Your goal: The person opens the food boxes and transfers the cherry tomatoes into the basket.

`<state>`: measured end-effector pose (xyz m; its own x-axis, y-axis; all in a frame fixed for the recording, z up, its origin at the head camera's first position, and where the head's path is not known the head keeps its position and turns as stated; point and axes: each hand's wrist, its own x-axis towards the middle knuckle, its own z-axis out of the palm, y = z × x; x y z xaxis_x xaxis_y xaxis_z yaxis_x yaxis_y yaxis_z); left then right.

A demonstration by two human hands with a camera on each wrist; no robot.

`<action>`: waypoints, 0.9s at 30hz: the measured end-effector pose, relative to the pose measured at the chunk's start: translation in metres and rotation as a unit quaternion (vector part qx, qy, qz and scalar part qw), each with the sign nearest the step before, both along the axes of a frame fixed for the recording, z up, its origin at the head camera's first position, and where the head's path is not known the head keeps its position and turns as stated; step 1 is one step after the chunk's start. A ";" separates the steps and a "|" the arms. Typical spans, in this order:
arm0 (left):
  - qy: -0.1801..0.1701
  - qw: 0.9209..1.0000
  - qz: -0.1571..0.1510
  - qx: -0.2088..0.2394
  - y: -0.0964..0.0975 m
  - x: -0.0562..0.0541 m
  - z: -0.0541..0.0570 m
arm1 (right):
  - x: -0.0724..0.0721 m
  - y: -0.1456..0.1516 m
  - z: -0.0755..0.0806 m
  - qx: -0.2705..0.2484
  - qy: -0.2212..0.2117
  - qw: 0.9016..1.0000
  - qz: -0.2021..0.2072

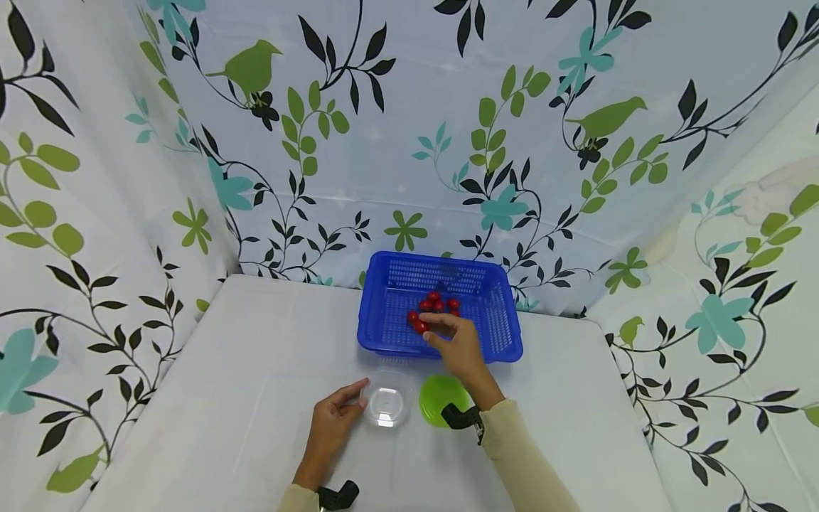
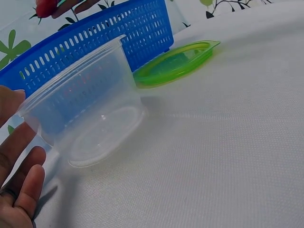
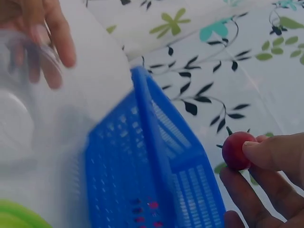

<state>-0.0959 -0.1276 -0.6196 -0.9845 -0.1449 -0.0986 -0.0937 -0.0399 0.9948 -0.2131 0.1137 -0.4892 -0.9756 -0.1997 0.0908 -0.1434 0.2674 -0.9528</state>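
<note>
My right hand [image 1: 458, 348] pinches a cherry tomato [image 3: 239, 150] between thumb and fingertips, over the near side of a blue plastic basket [image 1: 371, 313]. Green leafy bits show on the tomato. Several more red cherry tomatoes [image 1: 434, 306] lie in the middle of the basket. With the thumb at its rim and a finger against its side, my left hand [image 1: 335, 419] holds a clear plastic container [image 2: 102, 114]. Nothing shows inside this container, which stands on the table in front of the basket.
A green lid [image 1: 441, 398] lies right of the clear container, partly under the right forearm in the head view. White cloth covers the table [image 1: 275, 355]. Patterned curtains [image 1: 409, 142] with leaves and birds hang behind and along both sides.
</note>
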 end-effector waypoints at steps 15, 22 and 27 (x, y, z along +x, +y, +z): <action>-0.018 1.000 -0.001 0.004 -0.001 0.001 0.002 | -0.066 0.043 0.002 0.075 -0.095 0.992 -0.044; -0.006 1.000 0.003 -0.001 -0.002 0.000 -0.001 | -0.088 0.051 -0.001 0.102 -0.114 0.987 -0.050; -0.015 1.000 -0.005 0.009 -0.002 0.000 0.000 | -0.103 0.057 -0.004 0.120 -0.115 0.985 -0.042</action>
<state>-0.0960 -0.1299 -0.6191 -0.9825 -0.1324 -0.1312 -0.1246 -0.0569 0.9906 -0.3157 0.1705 -0.4931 -0.9789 -0.1072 -0.1737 0.0999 0.4904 -0.8657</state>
